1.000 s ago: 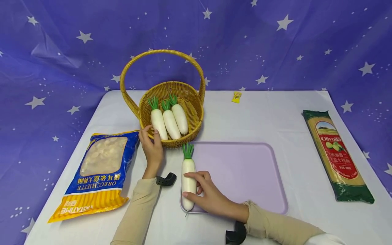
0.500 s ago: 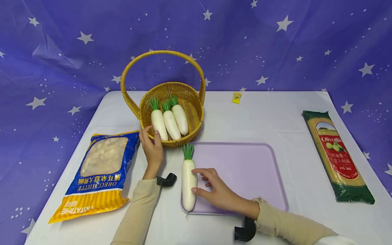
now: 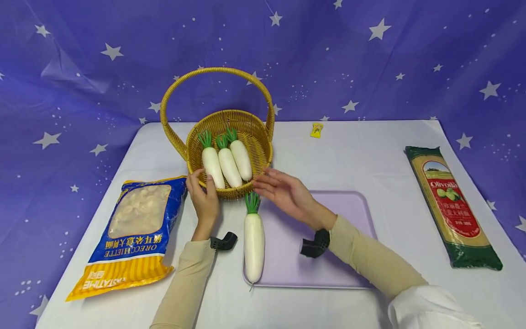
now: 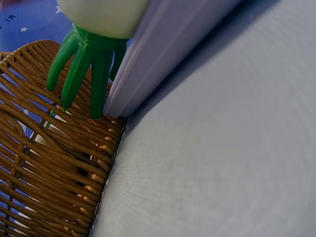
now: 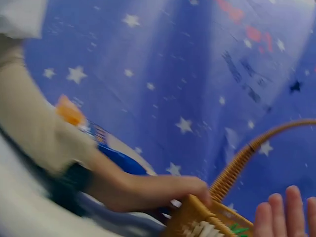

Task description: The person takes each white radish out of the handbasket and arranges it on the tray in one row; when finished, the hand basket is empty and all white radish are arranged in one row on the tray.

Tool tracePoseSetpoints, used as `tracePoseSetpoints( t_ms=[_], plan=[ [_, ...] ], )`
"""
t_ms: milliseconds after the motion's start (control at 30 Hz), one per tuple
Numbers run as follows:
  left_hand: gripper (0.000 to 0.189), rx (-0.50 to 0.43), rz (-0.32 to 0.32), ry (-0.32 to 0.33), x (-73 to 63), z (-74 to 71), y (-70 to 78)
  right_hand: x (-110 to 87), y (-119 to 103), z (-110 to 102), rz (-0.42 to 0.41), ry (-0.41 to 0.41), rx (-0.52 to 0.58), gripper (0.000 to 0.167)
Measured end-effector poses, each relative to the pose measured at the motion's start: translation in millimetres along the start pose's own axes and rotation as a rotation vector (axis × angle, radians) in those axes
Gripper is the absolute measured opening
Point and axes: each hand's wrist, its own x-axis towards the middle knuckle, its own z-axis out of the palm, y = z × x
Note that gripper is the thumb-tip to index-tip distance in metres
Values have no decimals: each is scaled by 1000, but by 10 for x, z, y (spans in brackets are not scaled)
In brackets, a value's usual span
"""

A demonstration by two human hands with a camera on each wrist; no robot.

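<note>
My left hand [image 3: 203,201] holds the front left rim of the wicker basket [image 3: 263,157], its thumb over the edge; the right wrist view shows this left hand [image 5: 153,190] at the rim too. Inside the basket lie three white radishes [image 3: 230,167] with green tops, side by side. My right hand [image 3: 287,194], fingers extended and holding nothing, is at the basket's front right rim. Another white radish [image 3: 254,246] lies along the left edge of the lilac tray [image 3: 328,256], its green top [image 4: 91,64] towards the basket.
A blue and yellow pasta bag [image 3: 135,228] lies left of the basket. On the far right is a long pack of spaghetti [image 3: 452,205]. A small yellow wrapped candy [image 3: 317,130] sits near the table's back edge, before a starry purple backdrop [image 3: 328,59].
My right hand has let go of the radish on the tray and moved up and away to the basket's right front rim. The left hand stays where it was.
</note>
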Motion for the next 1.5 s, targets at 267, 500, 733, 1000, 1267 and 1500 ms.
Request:
tracePoseSetpoints(
  t_ms=[267,500,733,1000,1267,1500],
  plan=[
    [34,-12,0,-13,4,11,1,694,-218,104,-167,-18,90,47],
    [34,-2,-6,-14,7,12,12,1075,-213,163,-242,296,-88,47],
    [35,3,-14,-18,26,6,18,1282,-211,194,-27,446,-419,52],
    [35,17,-21,-21,30,3,32,1319,-208,217,234,436,-640,81],
    [35,26,-22,-14,1,-13,17,1314,-167,205,261,452,-716,91],
    [33,25,-17,1,-18,4,9,1304,-142,171,168,369,-651,77]
  ],
)
